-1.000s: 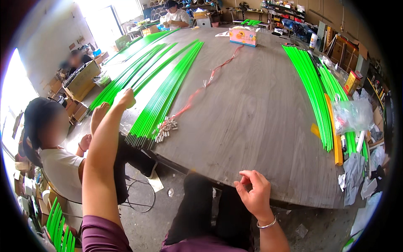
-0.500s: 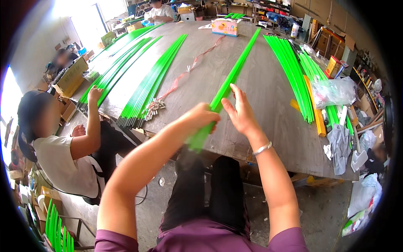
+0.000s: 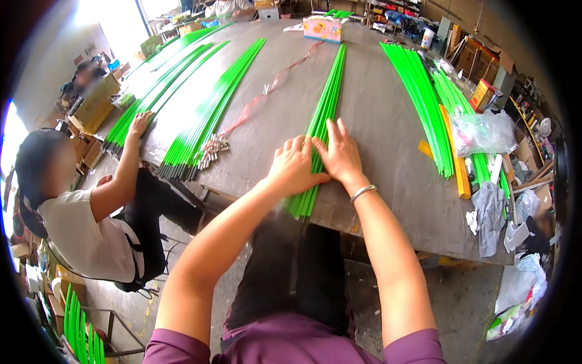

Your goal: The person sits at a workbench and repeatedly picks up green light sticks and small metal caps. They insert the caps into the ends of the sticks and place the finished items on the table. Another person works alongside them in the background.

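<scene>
Several green rods point(image 3: 331, 91) lie partly under left hand point(image 3: 294, 162) and right hand point(image 3: 341, 155), fingers apart.

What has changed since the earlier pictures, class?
The left hand, reaching leftward a second ago, has brought a bundle of green rods rightward onto the table before the person, and rests on that bundle. The right hand has moved forward from the table's edge to the bundle's right side. The pink box and right-hand rod pile stayed put.

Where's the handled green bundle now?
Head view, centre: the green bundle lies on the table, partly under the left hand and right hand, pointing toward the pink box.
</scene>
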A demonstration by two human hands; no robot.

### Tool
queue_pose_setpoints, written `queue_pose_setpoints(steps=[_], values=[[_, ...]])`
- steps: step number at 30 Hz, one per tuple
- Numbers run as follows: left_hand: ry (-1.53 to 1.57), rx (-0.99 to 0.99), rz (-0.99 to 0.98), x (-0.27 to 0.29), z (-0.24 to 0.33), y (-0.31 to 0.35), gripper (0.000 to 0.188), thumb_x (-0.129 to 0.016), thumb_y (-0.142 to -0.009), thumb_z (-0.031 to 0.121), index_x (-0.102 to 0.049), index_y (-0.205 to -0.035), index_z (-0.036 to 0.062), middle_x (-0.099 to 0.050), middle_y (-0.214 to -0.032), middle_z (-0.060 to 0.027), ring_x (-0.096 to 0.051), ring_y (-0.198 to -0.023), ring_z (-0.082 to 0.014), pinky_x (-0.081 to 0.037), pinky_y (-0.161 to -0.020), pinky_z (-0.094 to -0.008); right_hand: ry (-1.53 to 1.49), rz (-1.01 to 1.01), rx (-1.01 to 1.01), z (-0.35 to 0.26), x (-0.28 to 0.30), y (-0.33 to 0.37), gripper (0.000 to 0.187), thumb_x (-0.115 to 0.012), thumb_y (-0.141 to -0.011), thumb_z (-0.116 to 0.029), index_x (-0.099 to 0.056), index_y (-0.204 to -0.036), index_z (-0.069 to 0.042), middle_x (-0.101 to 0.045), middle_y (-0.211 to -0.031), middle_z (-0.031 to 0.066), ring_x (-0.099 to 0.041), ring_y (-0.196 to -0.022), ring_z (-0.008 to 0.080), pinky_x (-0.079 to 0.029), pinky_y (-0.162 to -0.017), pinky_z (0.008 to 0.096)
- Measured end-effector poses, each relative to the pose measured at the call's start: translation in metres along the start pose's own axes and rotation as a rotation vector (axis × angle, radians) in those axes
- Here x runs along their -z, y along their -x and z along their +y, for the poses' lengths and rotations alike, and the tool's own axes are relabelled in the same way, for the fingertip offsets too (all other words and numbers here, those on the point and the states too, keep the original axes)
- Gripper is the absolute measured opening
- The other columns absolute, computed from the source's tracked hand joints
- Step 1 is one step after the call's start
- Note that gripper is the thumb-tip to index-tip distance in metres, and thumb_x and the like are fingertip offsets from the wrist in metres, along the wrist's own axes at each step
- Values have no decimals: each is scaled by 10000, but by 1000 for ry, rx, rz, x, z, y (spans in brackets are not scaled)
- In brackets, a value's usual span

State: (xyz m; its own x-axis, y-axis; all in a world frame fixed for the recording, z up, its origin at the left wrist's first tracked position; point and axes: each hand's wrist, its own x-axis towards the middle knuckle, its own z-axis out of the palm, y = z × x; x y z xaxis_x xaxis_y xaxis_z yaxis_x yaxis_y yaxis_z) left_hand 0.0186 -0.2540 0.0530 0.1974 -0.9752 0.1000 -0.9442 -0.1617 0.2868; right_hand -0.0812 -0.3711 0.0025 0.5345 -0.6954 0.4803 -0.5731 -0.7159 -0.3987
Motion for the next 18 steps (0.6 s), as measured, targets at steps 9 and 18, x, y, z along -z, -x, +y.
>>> queue_pose_setpoints(steps=[9,18], values=[[107,-289,6,-2,-68,19,773,-483,-908,528,-291,-1429,-9,-255,-1502,-202,-173,-1418,-346,-176,-1141,-455,193,-195,288,-4,5,7,668,-385,-921,-596,-405,-1404,-135,-360,-1463,148,-279,-1379,324,-223,-1118,482],[-33,-471,-10,1,-90,41,757,-440,-921,537,-294,-1428,-6,-249,-1511,-177,-164,-1421,-326,-147,-1160,-436,65,-382,401,-15,21,9,670,-355,-918,-619,-381,-1421,-178,-331,-1492,88,-243,-1401,301,-173,-1142,482]])
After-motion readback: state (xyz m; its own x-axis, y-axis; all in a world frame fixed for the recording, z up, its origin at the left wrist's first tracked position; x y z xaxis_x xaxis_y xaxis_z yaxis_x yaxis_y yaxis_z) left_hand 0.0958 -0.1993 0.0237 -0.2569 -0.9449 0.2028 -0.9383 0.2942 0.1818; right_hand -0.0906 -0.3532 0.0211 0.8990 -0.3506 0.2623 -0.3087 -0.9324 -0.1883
